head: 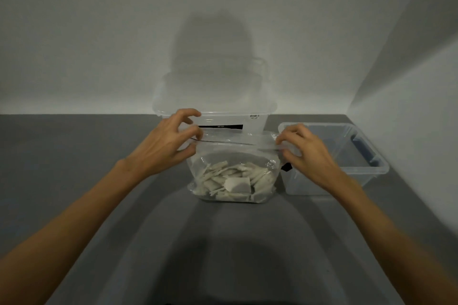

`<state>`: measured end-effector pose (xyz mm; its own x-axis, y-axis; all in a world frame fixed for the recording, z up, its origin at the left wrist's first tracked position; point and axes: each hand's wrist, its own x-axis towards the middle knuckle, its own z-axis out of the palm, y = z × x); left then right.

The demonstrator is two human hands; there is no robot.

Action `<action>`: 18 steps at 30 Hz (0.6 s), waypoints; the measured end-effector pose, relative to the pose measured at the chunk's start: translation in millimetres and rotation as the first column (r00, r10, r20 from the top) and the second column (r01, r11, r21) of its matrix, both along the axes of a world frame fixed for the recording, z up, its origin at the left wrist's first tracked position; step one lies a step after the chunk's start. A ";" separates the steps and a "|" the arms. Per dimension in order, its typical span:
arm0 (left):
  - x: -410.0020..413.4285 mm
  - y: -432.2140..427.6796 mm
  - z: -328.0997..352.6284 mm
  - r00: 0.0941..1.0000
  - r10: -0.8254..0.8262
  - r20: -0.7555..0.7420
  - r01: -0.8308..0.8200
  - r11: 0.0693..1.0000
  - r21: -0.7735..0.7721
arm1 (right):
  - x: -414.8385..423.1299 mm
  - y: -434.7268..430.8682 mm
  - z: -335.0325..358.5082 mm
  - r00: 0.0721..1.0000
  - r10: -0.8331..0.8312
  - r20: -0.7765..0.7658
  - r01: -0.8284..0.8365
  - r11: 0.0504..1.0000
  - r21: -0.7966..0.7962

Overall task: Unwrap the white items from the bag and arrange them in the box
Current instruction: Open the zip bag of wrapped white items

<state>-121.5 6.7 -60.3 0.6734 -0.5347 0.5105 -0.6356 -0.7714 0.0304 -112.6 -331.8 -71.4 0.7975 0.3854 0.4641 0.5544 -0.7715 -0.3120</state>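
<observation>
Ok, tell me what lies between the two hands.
Head view: the top edge of the clear bag stretches from the left hand to the right hand, each pinching one end. The white items lie lower in the bag.

bag (pixel 233 168) sits mid-table (pixel 74 156), white items (pixel 235 182) heaped in its bottom; large box (pixel 213 111) right behind it, against the wall; small box (pixel 347 156) just beside it on the right; left hand (pixel 168 141) and right hand (pixel 307 153) pinch the bag's top corners
</observation>
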 end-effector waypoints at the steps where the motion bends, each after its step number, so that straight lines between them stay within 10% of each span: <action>1: 0.3 -1.0 5.8 1.000 -0.011 -0.011 0.010 0.998 -0.055 | 0.1 0.3 8.3 0.999 -0.005 -0.038 0.009 0.997 0.082; 8: 2.7 -16.6 44.0 0.807 -0.211 -0.552 -0.344 0.592 -0.729 | 6.3 5.4 51.5 0.873 0.145 -0.466 0.191 0.776 0.601; 14: 17.0 -10.1 34.2 0.576 -0.306 -0.758 -0.578 0.503 -0.643 | 14.7 16.2 43.6 0.724 0.204 -0.659 0.355 0.708 0.610; 18: 19.7 -5.4 27.9 0.458 -0.220 -0.861 -0.605 0.632 -0.484 | 19.9 18.9 43.2 0.692 0.185 -0.698 0.355 0.755 0.552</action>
<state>-101.8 1.3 -32.4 0.9645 -0.1071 -0.2412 0.1952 -0.3254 0.9252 -92.7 -313.0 -28.2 0.9804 0.1463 -0.1319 -0.0862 -0.2834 -0.9551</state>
